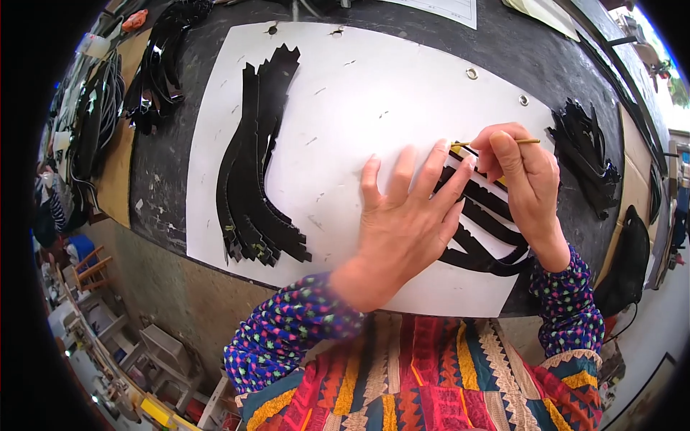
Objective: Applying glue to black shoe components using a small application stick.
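My left hand [410,215] lies on a white sheet [338,93] with its fingers spread, the fingertips pressing at the upper ends of several black curved strips [483,208]. Close by on the right, my right hand [532,188] pinches a thin brownish-yellow stick [530,141]. Its left end meets the strips beside my left fingertips. Small yellow patches show there, partly hidden by my fingers. Farther left on the sheet rests a fanned group of black strips [251,151] with zigzag-cut ends.
Bundles of black strips lie on the dark table [172,208] at the far left [154,72] and right [583,154]. Metal eyelets [471,73] pierce the sheet's far edge. A black pouch-like item [624,262] hangs at the right edge. Crates [169,348] stand below left.
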